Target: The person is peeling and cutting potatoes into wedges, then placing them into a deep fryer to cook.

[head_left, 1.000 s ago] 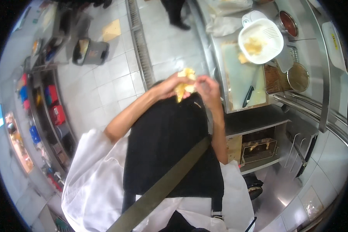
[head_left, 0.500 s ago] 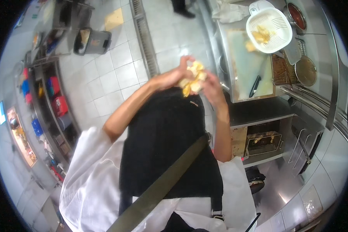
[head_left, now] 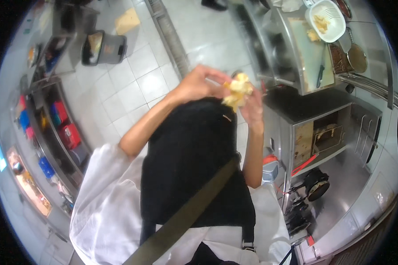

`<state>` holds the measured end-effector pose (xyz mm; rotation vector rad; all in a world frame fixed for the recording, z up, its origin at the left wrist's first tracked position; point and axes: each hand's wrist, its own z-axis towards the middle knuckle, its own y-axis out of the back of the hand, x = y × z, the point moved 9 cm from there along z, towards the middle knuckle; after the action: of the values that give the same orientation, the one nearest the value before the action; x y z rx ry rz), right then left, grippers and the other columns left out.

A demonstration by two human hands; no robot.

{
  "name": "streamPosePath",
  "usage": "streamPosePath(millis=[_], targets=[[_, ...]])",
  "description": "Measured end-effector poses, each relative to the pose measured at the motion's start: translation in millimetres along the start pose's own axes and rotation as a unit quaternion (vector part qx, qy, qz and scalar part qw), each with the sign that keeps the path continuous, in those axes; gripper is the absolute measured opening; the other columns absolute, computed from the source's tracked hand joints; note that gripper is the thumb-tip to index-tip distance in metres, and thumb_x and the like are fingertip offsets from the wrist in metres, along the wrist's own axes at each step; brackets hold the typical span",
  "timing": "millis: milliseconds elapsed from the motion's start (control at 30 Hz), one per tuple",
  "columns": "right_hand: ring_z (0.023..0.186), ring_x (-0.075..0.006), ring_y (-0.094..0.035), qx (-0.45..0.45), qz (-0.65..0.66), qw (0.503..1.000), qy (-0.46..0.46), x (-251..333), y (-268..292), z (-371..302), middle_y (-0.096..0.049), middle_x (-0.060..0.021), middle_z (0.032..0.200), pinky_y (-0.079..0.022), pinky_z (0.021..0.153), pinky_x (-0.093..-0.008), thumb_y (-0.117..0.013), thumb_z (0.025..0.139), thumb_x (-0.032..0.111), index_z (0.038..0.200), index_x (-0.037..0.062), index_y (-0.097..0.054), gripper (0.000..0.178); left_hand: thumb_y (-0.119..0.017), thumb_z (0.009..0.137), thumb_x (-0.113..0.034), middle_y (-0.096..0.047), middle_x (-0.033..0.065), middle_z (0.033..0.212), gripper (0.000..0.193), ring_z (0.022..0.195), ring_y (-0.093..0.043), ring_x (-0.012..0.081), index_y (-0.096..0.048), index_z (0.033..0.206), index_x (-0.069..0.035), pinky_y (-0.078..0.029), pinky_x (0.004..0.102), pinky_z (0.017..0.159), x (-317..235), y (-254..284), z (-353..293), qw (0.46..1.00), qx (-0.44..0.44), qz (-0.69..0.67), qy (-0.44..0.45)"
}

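In front of my black apron, I hold a loose clump of pale yellow food pieces (head_left: 239,92) off the ground. Their exact kind is not clear; some have darker golden edges. My right hand (head_left: 254,107) cups the clump from the right with curled fingers. From the left, my left hand (head_left: 200,84) reaches in, its fingers bent and their tips at the clump's near edge. More yellow pieces lie in a white colander (head_left: 342,27) at the upper right. Beside it, a black-handled knife (head_left: 320,75) rests on a pale cutting board (head_left: 308,59).
A steel counter edge (head_left: 297,66) and a lower dark-topped steel unit (head_left: 296,104) stand on my right. Pans (head_left: 317,185) sit below. A grey bin (head_left: 112,48) stands on the tiled floor at the upper left, by a floor drain (head_left: 168,33). Shelves (head_left: 57,128) line the left.
The view has turned, and the counter with colander and board has shifted up and right. Both hands with the yellow pieces have moved slightly right in the picture. More of the lower unit and pans shows.
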<state>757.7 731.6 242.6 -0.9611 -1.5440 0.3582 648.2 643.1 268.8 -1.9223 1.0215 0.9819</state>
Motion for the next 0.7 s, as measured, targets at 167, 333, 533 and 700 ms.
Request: streamPosePath(millis=[167, 333, 533, 700], targets=[[0.112, -0.0240, -0.058, -0.071, 0.003, 0.997, 0.036, -67, -36, -39, -0.058, -0.0164, 0.120, -0.044, 0.100, -0.0353, -0.063, 0.082, 0.009, 0.129, -0.0091, -0.045, 0.053, -0.073, 0.082, -0.004, -0.064, 0.0015, 0.093, 0.018, 0.076, -0.063, 0.0078, -0.064, 0.097, -0.001, -0.054, 0.0218, 0.067, 39, 36, -64, 0.999, 0.000, 0.053, -0.005], [0.110, -0.0208, -0.058, -0.112, -0.018, 0.993, 0.012, -113, -70, -63, -0.059, -0.0136, 0.118, -0.046, 0.096, -0.0341, -0.063, 0.079, -0.001, 0.126, -0.0054, -0.047, 0.050, -0.068, 0.088, -0.005, -0.063, 0.0011, 0.096, 0.017, 0.087, -0.062, 0.0088, -0.062, 0.103, -0.002, -0.053, 0.0231, 0.078, 55, 45, -106, 0.994, 0.086, -0.074, -0.011], [0.103, -0.0178, -0.061, -0.189, -0.086, 0.978, 0.023, -121, -78, -77, -0.060, -0.0115, 0.114, -0.049, 0.090, -0.0306, -0.061, 0.083, -0.003, 0.122, -0.0058, -0.050, 0.041, -0.064, 0.090, -0.004, -0.062, 0.0019, 0.098, 0.014, 0.088, -0.062, 0.0097, -0.061, 0.103, -0.002, -0.054, 0.0241, 0.079, 95, 57, -115, 0.991, 0.114, -0.070, 0.020], [0.098, -0.0163, -0.063, -0.230, -0.077, 0.968, 0.067, -120, -75, -95, -0.062, -0.0101, 0.109, -0.051, 0.086, -0.0288, -0.060, 0.085, -0.003, 0.118, -0.0056, -0.053, 0.034, -0.064, 0.090, -0.005, -0.061, 0.0029, 0.098, 0.015, 0.087, -0.062, 0.0098, -0.058, 0.104, -0.004, -0.054, 0.0245, 0.079, 95, 51, -113, 0.983, 0.143, -0.114, 0.029]])
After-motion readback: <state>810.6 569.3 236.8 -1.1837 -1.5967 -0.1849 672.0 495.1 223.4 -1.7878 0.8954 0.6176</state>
